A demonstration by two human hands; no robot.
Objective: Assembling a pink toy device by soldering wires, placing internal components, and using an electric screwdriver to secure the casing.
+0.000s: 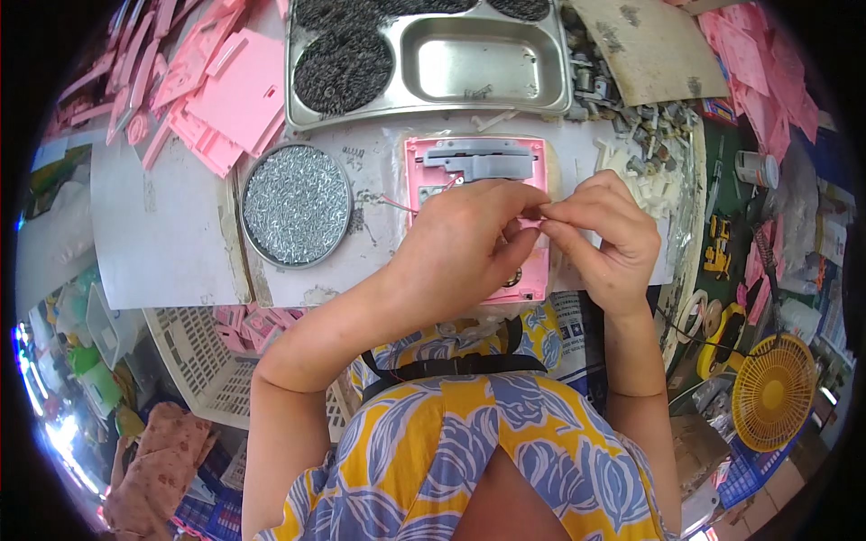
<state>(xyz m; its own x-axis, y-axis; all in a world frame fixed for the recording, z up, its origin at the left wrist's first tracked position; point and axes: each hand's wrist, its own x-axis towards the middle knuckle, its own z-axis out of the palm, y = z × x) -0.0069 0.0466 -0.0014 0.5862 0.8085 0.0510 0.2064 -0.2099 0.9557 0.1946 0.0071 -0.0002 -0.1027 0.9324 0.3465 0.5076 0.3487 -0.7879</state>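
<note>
Hands (460, 230) (612, 239) meet over pink casing (536, 263) on white table (171, 243), yellow fan (773, 393) at right.

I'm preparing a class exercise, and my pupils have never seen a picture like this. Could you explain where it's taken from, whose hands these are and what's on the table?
There is no machine: a person works with two bare hands. The one picture comes from a wide fisheye camera worn on their head, looking down, so straight edges bend. The left hand and right hand meet over a pink casing with a grey part in it. Their fingertips seem to pinch something too small to identify. On the table, a round dish of small metal pieces stands left; a metal tray lies beyond the casing.
</note>
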